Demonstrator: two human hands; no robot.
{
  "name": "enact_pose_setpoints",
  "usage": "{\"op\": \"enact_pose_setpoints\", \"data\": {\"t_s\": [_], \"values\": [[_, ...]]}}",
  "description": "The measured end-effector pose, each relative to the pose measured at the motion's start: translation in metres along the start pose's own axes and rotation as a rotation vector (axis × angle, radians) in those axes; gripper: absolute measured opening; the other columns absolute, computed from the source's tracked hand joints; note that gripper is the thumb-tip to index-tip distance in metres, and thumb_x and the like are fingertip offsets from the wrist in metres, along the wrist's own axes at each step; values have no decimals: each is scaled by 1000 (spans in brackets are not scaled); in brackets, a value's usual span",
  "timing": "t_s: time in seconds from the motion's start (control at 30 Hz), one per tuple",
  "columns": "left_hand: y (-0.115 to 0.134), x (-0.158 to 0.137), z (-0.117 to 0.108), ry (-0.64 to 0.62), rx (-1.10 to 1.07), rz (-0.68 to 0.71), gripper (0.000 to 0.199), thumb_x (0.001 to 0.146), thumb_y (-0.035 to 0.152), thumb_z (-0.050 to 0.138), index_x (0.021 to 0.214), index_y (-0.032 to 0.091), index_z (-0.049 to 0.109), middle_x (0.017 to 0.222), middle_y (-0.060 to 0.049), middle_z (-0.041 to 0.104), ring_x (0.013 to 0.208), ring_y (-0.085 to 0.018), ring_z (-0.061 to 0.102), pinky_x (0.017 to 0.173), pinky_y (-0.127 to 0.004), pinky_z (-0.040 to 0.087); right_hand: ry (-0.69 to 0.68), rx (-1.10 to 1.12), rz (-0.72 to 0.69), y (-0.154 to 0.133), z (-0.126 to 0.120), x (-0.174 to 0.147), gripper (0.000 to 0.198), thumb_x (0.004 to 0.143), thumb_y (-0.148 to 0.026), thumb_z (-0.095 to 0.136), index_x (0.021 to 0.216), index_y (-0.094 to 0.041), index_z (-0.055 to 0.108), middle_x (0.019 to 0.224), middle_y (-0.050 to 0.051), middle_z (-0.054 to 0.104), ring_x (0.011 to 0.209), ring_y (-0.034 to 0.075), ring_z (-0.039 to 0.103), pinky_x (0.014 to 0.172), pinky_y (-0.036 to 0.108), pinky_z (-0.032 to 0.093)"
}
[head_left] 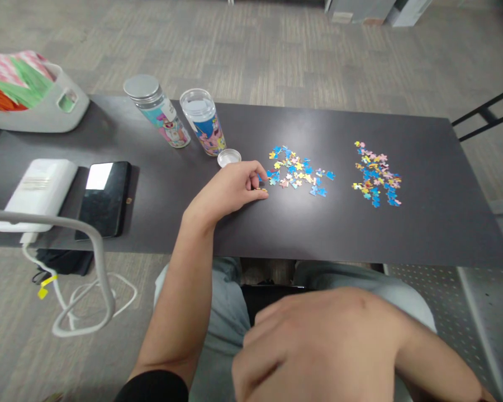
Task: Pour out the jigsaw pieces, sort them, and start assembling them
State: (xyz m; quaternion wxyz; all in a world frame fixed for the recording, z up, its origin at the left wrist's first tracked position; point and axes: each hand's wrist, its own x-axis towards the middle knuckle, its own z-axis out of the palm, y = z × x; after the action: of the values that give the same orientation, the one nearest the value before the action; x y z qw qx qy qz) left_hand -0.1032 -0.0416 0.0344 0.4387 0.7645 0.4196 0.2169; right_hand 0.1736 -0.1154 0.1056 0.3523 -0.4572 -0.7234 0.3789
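My left hand (237,185) rests low over the dark table at the left edge of a loose pile of jigsaw pieces (295,168). Its fingers are curled toward the thumb, with a small yellowish puzzle piece (261,189) between them. Close to the camera, my right hand (318,346) hangs above my lap with its back toward me. Its fingers are bent inward, and their tips and anything in them are hidden. Farther right lies a second group of jigsaw pieces (376,174), in blue, pink and yellow.
Behind my left hand stand an open clear jar (205,123) and a lidded jar (159,111), with a loose round lid (229,158) nearby. A phone (104,198), a white power bank (37,192) with a cable (104,273), and a white basket (62,106) occupy the left.
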Motion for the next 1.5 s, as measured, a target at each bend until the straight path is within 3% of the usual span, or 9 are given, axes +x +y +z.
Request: {"op": "enact_pose_setpoints", "data": {"t_s": [0.17, 0.33, 0.43, 0.67, 0.8, 0.93, 1.07, 1.27, 1.5], "values": [[3, -2, -3, -31, -60, -29, 27, 96, 30, 102, 114, 22, 83, 87, 1, 78, 81, -24, 73, 78, -39, 53, 16, 9, 42, 10, -5, -13, 64, 97, -83, 109, 132, -33, 90, 114, 7, 86, 111, 32, 81, 94, 45, 72], [1, 0, -9, -76, -71, -50, 26, 99, 42, 95, 114, 23, 86, 93, -3, 83, 87, -26, 77, 80, -40, 56, 80, 58, 65, 42, -20, -34, 50, 105, -77, 103, 108, -31, 85, 100, 4, 80, 91, 25, 72, 86, 41, 65], [-1, 1, -8, -66, -38, -72, 32, 100, 51, 96, 112, 22, 88, 93, -4, 83, 85, -26, 75, 78, -41, 53, 177, 37, 89, 68, -29, -43, 41, 110, -67, 100, 111, -30, 84, 100, 3, 82, 87, 22, 70, 83, 39, 61], [2, -8, -1, -20, -114, -78, 35, 100, 53, 96, 113, 21, 89, 90, -3, 79, 83, -23, 68, 76, -39, 48, 234, -145, 127, 107, -33, -65, 27, 111, -54, 94, 119, -30, 86, 99, 3, 80, 79, 21, 67, 74, 40, 54], [1, -14, 6, 45, -50, -36, 26, 103, 44, 92, 114, 20, 91, 93, -4, 79, 82, -23, 65, 77, -39, 48, 262, -206, 92, 119, -25, -72, 17, 109, -40, 89, 123, -31, 86, 97, 3, 78, 79, 23, 67, 74, 40, 54], [-4, -19, 8, 141, 88, 60, 21, 105, 30, 92, 122, 18, 90, 111, -7, 82, 85, -22, 68, 83, -40, 51, 309, -266, 73, 132, -22, -64, 18, 106, -38, 87, 122, -31, 85, 100, 2, 76, 73, 21, 63, 76, 42, 56], [-2, -22, 6, 173, 202, 68, 15, 110, 21, 93, 124, 19, 90, 115, -6, 81, 85, -22, 67, 84, -39, 52, 326, -360, -6, 140, -21, -56, 9, 106, -37, 86, 113, -31, 87, 88, 2, 68, 92, 30, 72, 89, 47, 59], [8, -12, 18, 175, 297, 87, 21, 107, 15, 99, 125, 20, 88, 116, -5, 80, 88, -23, 67, 84, -39, 50, 286, -404, -35, 143, -17, -58, 16, 108, -39, 85, 120, -29, 90, 108, 5, 76, 77, 22, 56, 79, 44, 54], [38, 9, 55, 95, 320, 154, 22, 114, 8, 95, 133, 17, 88, 136, -11, 85, 108, -28, 79, 99, -44, 60, 326, -445, -87, 140, -12, -60, 21, 109, -27, 77, 128, -28, 88, 111, 6, 76, 79, 23, 62, 84, 45, 59]]}}
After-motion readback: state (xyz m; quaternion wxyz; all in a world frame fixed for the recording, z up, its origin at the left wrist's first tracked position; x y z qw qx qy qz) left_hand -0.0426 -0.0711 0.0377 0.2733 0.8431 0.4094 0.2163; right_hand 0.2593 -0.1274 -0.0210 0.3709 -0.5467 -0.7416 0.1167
